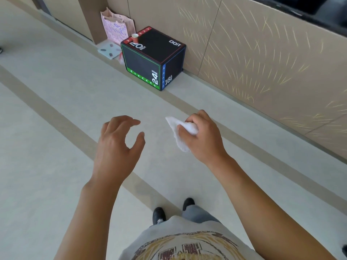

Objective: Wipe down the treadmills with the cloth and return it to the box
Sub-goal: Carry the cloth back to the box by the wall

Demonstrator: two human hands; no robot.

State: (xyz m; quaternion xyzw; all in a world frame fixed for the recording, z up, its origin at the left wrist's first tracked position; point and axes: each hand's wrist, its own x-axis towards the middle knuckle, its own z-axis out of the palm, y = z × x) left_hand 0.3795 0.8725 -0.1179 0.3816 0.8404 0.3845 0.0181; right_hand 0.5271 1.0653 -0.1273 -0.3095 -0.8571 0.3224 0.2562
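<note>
white cloth bunched in right hand, box well beyond

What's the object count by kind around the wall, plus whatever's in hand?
Cloth, held in the right hand: 1
Black box: 1
Paper cup on the box: 1
Paper bag: 1
Flat patterned item on the floor: 1
Total: 5
</note>
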